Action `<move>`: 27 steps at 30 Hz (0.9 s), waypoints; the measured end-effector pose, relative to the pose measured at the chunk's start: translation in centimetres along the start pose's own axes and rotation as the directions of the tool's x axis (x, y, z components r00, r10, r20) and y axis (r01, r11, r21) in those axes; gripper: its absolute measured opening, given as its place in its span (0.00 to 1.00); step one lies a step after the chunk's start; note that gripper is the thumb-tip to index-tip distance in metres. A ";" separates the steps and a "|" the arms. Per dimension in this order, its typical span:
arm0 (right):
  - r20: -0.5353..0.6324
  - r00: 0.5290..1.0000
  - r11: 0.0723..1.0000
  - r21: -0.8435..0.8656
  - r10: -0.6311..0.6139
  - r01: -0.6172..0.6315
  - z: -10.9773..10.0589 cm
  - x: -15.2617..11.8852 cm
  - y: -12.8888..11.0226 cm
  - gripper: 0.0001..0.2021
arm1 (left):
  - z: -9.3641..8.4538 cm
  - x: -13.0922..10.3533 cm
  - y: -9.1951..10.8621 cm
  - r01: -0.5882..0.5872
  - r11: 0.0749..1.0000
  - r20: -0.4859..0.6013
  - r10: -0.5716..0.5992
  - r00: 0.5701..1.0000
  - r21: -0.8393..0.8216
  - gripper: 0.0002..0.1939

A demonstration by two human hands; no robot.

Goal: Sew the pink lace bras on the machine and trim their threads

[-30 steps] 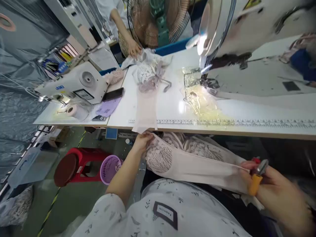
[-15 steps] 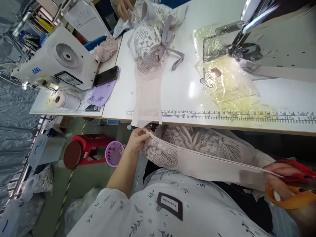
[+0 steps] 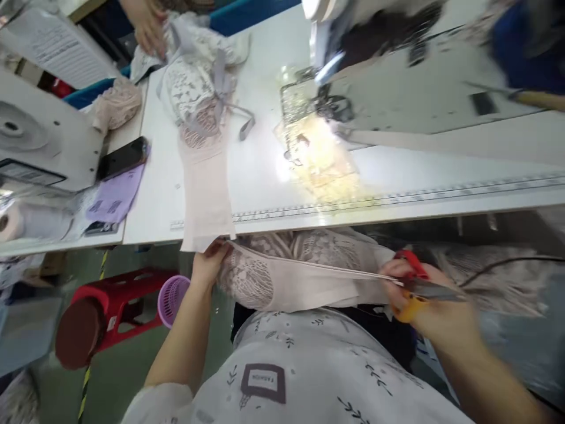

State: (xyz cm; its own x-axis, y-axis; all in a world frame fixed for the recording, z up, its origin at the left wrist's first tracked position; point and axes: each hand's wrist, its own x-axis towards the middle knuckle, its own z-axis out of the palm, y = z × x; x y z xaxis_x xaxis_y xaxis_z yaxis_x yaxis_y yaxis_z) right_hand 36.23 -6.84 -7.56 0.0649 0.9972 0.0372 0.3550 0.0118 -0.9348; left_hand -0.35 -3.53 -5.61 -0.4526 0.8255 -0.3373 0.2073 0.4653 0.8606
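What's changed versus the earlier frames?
The view shifted; the right hand moved in closer to the left hand. Nothing visibly let go. Unchanged: scissors and beige band in the right hand, left hand pinching the lace end, phone by the purple paper.

Left hand pinching, left arm reaching forward, right hand gripping with curled fingers, right forearm slanting up and inward, blurring, hands working well apart
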 end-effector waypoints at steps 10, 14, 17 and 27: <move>0.101 0.983 0.989 0.010 -0.150 0.150 -1.6 1.7 -1.6 0.04 | 0.7 -6.3 7.0 -0.920 0.344 0.767 0.533 0.356 0.188 0.19; 0.145 0.974 0.985 0.020 -0.173 0.172 -1.8 1.9 -2.4 0.06 | 8.4 -6.9 9.9 -0.934 0.358 0.824 0.530 0.198 -0.007 0.15; 0.174 0.968 0.983 0.026 -0.182 0.180 -1.9 1.9 -2.8 0.06 | 13.5 -6.3 10.7 -0.911 0.411 0.899 0.392 0.194 0.018 0.14; 0.148 0.988 0.981 0.194 -0.050 0.021 -1.4 2.2 -1.9 0.06 | 15.6 -6.3 9.4 -0.853 0.521 0.902 0.381 0.204 -0.027 0.19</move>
State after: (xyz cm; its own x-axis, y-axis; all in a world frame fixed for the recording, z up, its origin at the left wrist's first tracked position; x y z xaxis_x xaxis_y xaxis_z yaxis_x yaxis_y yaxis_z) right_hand 37.00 -4.73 -5.19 -0.0921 0.9953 0.0314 0.1682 0.0466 -0.9847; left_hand 17.95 0.63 -1.33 0.7687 0.6340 -0.0847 0.4705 -0.4708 0.7463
